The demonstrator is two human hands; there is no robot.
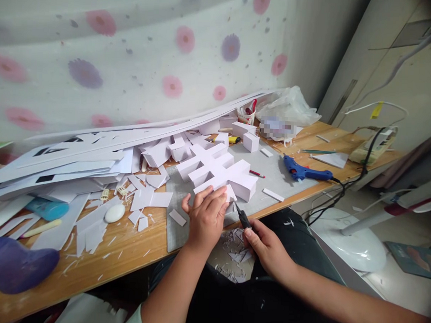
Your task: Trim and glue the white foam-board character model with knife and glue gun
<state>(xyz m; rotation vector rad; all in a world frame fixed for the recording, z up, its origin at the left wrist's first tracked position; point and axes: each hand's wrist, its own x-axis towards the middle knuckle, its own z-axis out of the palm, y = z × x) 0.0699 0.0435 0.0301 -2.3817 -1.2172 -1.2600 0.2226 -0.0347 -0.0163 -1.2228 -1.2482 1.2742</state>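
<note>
soft, even light | glare on white base [354,253] | upper-right corner black | edges stretched

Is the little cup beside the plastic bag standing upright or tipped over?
Upright: the cup has its rim on top, a red item poking out.

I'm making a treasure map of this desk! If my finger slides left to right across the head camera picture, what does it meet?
Purple thing → white oval thing → left hand → black-handled tool → blue glue gun → dark flat thing on the floor.
</note>
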